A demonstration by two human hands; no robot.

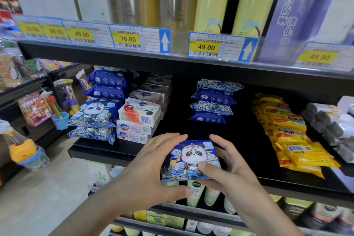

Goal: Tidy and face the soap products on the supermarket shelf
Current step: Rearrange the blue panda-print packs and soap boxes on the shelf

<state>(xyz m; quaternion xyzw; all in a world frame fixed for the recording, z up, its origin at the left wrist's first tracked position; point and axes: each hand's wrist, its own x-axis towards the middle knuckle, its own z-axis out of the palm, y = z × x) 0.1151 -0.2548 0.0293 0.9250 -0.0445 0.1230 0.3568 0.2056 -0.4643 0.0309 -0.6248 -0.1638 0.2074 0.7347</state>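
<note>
I grip the panda pack (pixel 192 160) w/ both hands, left hand (pixel 153 168) & right hand (pixel 226 170) on its sides, panda up, at the shelf (pixel 107 149) front edge, betw. soap boxes (pixel 138 119) & yellow packs (pixel 293 136), prob. to face it.
</note>
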